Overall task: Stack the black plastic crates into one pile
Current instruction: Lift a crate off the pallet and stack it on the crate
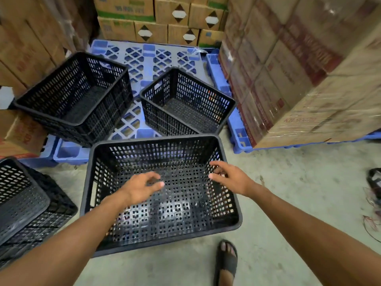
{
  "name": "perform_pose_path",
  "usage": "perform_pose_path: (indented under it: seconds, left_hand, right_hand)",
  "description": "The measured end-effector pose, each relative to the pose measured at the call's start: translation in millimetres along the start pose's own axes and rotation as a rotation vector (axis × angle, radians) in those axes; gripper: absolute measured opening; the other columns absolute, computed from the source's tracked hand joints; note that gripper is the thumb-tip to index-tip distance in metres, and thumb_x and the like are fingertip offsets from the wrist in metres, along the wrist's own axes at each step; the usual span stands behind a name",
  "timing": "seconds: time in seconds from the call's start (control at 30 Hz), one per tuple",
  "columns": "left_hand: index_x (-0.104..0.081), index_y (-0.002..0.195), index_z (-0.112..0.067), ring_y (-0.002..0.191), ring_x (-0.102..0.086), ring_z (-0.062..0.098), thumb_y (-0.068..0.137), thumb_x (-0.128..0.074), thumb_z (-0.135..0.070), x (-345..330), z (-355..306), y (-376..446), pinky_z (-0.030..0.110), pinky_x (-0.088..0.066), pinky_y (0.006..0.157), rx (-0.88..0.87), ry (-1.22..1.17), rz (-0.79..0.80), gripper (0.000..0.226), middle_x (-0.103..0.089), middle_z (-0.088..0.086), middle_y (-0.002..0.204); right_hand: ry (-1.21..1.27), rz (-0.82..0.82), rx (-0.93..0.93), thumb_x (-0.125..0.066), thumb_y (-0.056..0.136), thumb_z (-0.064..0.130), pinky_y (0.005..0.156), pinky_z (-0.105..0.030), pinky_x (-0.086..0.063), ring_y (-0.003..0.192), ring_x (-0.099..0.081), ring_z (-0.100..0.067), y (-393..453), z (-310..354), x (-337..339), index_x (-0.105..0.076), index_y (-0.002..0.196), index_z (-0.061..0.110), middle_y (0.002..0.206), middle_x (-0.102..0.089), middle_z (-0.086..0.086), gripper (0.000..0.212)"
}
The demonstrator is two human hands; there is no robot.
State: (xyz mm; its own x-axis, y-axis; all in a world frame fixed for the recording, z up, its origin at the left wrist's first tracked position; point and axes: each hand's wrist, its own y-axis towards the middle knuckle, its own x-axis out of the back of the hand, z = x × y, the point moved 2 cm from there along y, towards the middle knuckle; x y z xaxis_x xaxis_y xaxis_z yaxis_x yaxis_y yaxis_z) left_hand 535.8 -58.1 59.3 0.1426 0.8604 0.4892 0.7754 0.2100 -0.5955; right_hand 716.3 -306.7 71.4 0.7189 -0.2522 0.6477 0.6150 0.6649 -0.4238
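A large black perforated crate (165, 242) stands upright on the concrete floor right below me. My left hand (142, 187) and my right hand (231, 176) hover over its open top, fingers spread, holding nothing. Two more black crates rest on the blue pallet beyond: a big tilted one (80, 120) at the left and a smaller one (156, 118) at the centre. Another black crate (51, 205) sits at the lower left with a second crate nested in it.
The blue plastic pallet (144, 56) lies ahead. Wrapped cardboard boxes (299, 65) tower at the right, more boxes (150, 17) behind and at the left (24, 48). My sandalled foot (226, 261) stands on the floor. A dark object with wires (374, 182) lies far right.
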Motion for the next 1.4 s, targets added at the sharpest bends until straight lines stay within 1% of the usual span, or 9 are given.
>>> perform_pose_path:
  seconds: [0.1, 0.27, 0.57, 0.73, 0.87, 1.0, 1.17, 1.3, 1.4]
  left_hand:
    - [-0.058, 0.125, -0.027, 0.097, -0.06, 0.012, 0.094, -0.055, -0.04, 16, -39, 46, 0.025, -0.044, 0.08, -0.053, -0.112, -0.138, 0.034, -0.063, -0.007, 0.112]
    - [-0.058, 0.121, -0.021, 0.106, -0.063, 0.025, 0.099, -0.05, -0.023, 47, -95, 142, 0.043, -0.052, 0.094, -0.081, -0.393, -0.387, 0.023, -0.061, 0.008, 0.115]
    - [-0.029, 0.145, -0.011, 0.083, -0.058, 0.032, 0.098, -0.052, -0.024, 39, -122, 306, 0.042, -0.048, 0.071, 0.356, -0.52, -0.343, 0.054, -0.057, 0.016, 0.094]
    - [-0.04, 0.11, -0.023, 0.093, -0.055, 0.026, 0.093, -0.061, -0.029, 13, -106, 374, 0.037, -0.05, 0.075, 0.53, -0.75, -0.317, 0.027, -0.041, 0.007, 0.115]
    - [-0.044, 0.131, -0.002, 0.087, -0.056, 0.03, 0.084, -0.069, -0.035, 5, -96, 417, 0.035, -0.053, 0.055, 0.564, -0.767, -0.439, 0.062, -0.056, 0.021, 0.109]
    - [-0.031, 0.115, -0.014, 0.065, -0.061, 0.032, 0.078, -0.074, -0.006, -1, -89, 431, 0.041, -0.059, 0.054, 0.601, -0.87, -0.499, 0.057, -0.057, 0.02, 0.092]
    - [-0.039, 0.11, -0.018, 0.09, -0.057, 0.036, 0.074, -0.048, 0.023, -1, -100, 424, 0.062, -0.053, 0.084, 0.486, -1.026, -0.683, 0.055, -0.057, 0.018, 0.105]
    - [-0.045, 0.11, -0.019, 0.082, -0.057, 0.032, 0.076, -0.047, 0.021, 7, -128, 399, 0.058, -0.053, 0.083, 0.379, -1.011, -0.654, 0.053, -0.06, 0.017, 0.094]
    - [-0.044, 0.107, -0.015, 0.061, -0.054, 0.022, 0.079, -0.051, 0.019, 20, -150, 372, 0.028, -0.054, 0.048, 0.337, -0.985, -0.642, 0.045, -0.059, 0.015, 0.082]
  right_hand:
    - [0.128, -0.161, -0.018, -0.062, 0.091, 0.041, 0.09, -0.031, -0.046, 0.099, -0.059, -0.018, 42, -11, 30, -0.047, 0.14, 0.021, 0.108, -0.064, -0.005, 0.055]
    - [0.516, -0.352, -0.232, -0.062, 0.094, 0.032, 0.082, -0.022, -0.044, 0.095, -0.053, -0.017, 134, -63, 68, -0.044, 0.141, 0.016, 0.095, -0.055, 0.001, 0.053]
    - [0.79, 0.041, -0.547, -0.065, 0.086, 0.051, 0.079, -0.044, -0.056, 0.111, -0.061, -0.033, 251, -155, 97, 0.0, 0.154, 0.035, 0.151, -0.037, -0.013, 0.095]
    - [0.906, 0.123, -0.578, -0.07, 0.083, 0.048, 0.078, -0.053, -0.059, 0.106, -0.064, -0.039, 319, -174, 93, 0.0, 0.149, 0.042, 0.155, -0.032, -0.012, 0.096]
    - [0.937, 0.16, -0.632, -0.071, 0.083, 0.046, 0.086, -0.059, -0.054, 0.106, -0.064, -0.041, 355, -189, 76, -0.019, 0.143, 0.032, 0.141, -0.05, -0.012, 0.081]
    - [0.997, 0.192, -0.696, -0.065, 0.089, 0.033, 0.08, -0.055, -0.057, 0.096, -0.067, -0.04, 370, -195, 66, -0.037, 0.131, 0.015, 0.116, -0.063, -0.021, 0.054]
    - [1.024, 0.051, -0.638, -0.049, 0.085, 0.001, 0.085, -0.064, -0.053, 0.078, -0.055, -0.032, 366, -182, 71, -0.046, 0.109, 0.003, 0.091, -0.05, -0.019, 0.024]
    - [1.062, -0.053, -0.592, -0.047, 0.085, -0.001, 0.058, -0.047, -0.059, 0.057, -0.058, -0.026, 343, -163, 99, -0.045, 0.092, 0.006, 0.072, -0.054, -0.012, 0.01]
    - [1.028, -0.138, -0.515, -0.048, 0.083, -0.002, 0.06, -0.037, -0.053, 0.043, -0.05, -0.017, 324, -143, 126, -0.042, 0.079, 0.009, 0.05, -0.048, -0.001, 0.013]
